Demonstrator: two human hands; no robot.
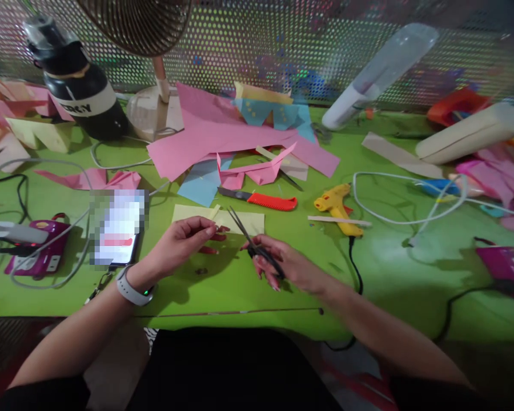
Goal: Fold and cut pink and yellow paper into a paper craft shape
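My right hand (268, 260) is closed around the black handles of a pair of scissors (240, 221), whose blades point up and to the left. To their left, my left hand (192, 234) pinches a small strip of pale yellow paper (216, 213) between thumb and fingers; its lower end is hidden by the fingertips. Behind both hands a pale yellow paper sheet (248, 221) lies flat on the green table. Just past that sheet rests a red-handled utility knife (272, 201). A folded pink paper piece (257, 171) stands behind the knife.
A yellow glue gun (338, 208) lies to the right, its black cord running toward me. A phone (122, 228) and a purple power strip (43, 245) sit at left. At the back stand a black bottle (85, 91) and a fan (141, 23). White cables (381, 217) loop across the table.
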